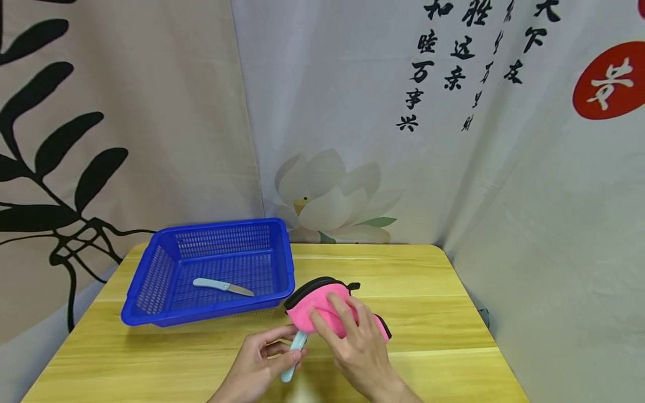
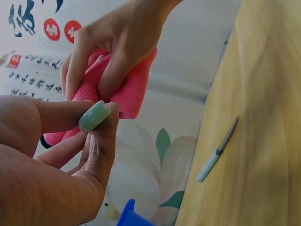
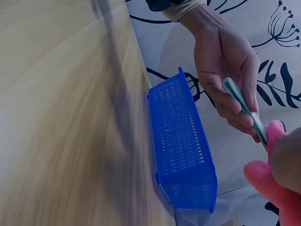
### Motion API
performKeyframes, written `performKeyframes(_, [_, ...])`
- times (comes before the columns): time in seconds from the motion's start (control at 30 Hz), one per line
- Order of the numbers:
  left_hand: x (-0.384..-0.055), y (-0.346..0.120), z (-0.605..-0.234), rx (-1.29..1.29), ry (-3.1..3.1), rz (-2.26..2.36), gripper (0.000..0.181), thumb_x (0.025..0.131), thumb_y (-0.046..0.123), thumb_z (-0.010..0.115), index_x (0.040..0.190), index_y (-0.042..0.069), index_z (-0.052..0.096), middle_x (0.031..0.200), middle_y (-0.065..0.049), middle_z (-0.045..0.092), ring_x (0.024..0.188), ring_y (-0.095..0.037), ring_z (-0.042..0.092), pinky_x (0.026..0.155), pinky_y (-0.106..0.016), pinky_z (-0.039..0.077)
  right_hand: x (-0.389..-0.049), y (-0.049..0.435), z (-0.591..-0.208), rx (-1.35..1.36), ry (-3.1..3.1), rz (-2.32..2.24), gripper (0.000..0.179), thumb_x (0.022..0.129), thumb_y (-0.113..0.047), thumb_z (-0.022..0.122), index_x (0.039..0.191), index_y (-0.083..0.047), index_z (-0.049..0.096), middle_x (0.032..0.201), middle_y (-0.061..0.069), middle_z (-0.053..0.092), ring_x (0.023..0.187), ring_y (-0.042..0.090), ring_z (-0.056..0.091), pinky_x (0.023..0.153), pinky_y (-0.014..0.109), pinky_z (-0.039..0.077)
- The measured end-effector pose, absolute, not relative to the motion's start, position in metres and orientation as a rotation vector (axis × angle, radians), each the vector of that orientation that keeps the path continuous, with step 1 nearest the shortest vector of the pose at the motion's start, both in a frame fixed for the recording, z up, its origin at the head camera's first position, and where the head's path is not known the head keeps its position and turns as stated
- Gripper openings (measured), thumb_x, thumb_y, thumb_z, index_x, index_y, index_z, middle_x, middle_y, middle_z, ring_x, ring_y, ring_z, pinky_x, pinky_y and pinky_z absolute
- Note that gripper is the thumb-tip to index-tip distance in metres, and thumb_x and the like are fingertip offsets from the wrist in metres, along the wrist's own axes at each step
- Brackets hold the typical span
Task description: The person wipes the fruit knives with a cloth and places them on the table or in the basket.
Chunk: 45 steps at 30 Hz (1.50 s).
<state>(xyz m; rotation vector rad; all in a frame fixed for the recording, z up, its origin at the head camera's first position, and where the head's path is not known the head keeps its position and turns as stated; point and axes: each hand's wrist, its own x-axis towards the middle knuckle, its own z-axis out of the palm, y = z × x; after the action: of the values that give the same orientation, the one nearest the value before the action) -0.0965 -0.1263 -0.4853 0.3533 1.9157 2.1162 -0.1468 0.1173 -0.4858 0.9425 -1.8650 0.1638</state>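
Note:
My left hand (image 1: pixel 267 358) pinches the pale blue handle of a knife (image 1: pixel 294 358) between thumb and fingers. The handle slants up to a pink fleece cloth (image 1: pixel 322 305) with black edging and a small black loop; the far end of the knife is hidden there. My right hand (image 1: pixel 360 341) grips the cloth in bunched folds, thumb and fingers pressed into it, as the left wrist view also shows. Both hands are above the table, right of the basket's front corner. A second knife (image 1: pixel 221 286) with a pale handle lies inside the blue basket (image 1: pixel 206 314).
In the left wrist view another knife (image 2: pixel 217 148) lies on the wooden table (image 2: pixel 263 141), hidden from the head view. The basket stands at the table's back left. Printed curtains (image 1: pixel 347 84) hang behind and beside the table.

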Motion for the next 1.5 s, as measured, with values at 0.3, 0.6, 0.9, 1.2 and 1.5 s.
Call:
performKeyframes(0.3, [-0.095,-0.127,-0.487,0.438,1.963,2.108,0.052,0.106,0.006,0.077,0.151,-0.014,0.061,0.117,-0.014,0.084,0.095,-0.006,0.080,0.079,-0.025,0.067,-0.154,0.125,-0.484,0.849,-1.874,0.150,0.039,0.112,-0.007,0.050,0.131,-0.021,0.081,0.138,0.021,0.071,0.111,0.044,0.066,0.082,0.049,0.062])
performKeyframes(0.6, [-0.096,-0.127,-0.488,0.457,1.963,2.097,0.052,0.105,0.006,0.078,0.150,-0.015,0.062,0.120,-0.029,0.080,0.093,-0.006,0.080,0.078,-0.026,0.068,-0.161,0.135,-0.483,0.805,-1.965,0.136,0.039,0.118,-0.018,0.046,0.138,-0.021,0.079,0.141,0.023,0.070,0.112,0.044,0.065,0.085,0.052,0.064])
performKeyframes(0.9, [-0.095,-0.124,-0.485,0.315,1.914,2.051,0.059,0.102,0.012,0.084,0.152,-0.010,0.062,0.128,-0.023,0.078,0.099,-0.010,0.082,0.084,-0.026,0.069,-0.170,0.149,-0.479,0.684,-2.012,0.183,0.040,0.122,-0.033,0.045,0.136,-0.017,0.079,0.140,0.024,0.069,0.109,0.044,0.061,0.083,0.052,0.064])
performKeyframes(1.2, [-0.097,-0.121,-0.484,0.275,1.951,2.066,0.057,0.102,0.013,0.084,0.150,-0.009,0.064,0.126,-0.024,0.079,0.098,-0.012,0.082,0.084,-0.023,0.067,-0.156,0.136,-0.475,0.768,-1.915,0.285,0.035,0.121,-0.032,0.053,0.130,-0.016,0.083,0.136,0.025,0.072,0.107,0.041,0.064,0.082,0.047,0.063])
performKeyframes(1.5, [-0.095,-0.117,-0.484,0.327,2.011,2.075,0.053,0.103,0.012,0.083,0.149,-0.008,0.066,0.138,-0.027,0.078,0.109,-0.011,0.081,0.092,-0.025,0.069,-0.141,0.119,-0.484,0.897,-1.881,0.225,0.033,0.120,-0.029,0.051,0.131,-0.021,0.082,0.139,0.022,0.072,0.110,0.039,0.064,0.089,0.047,0.060])
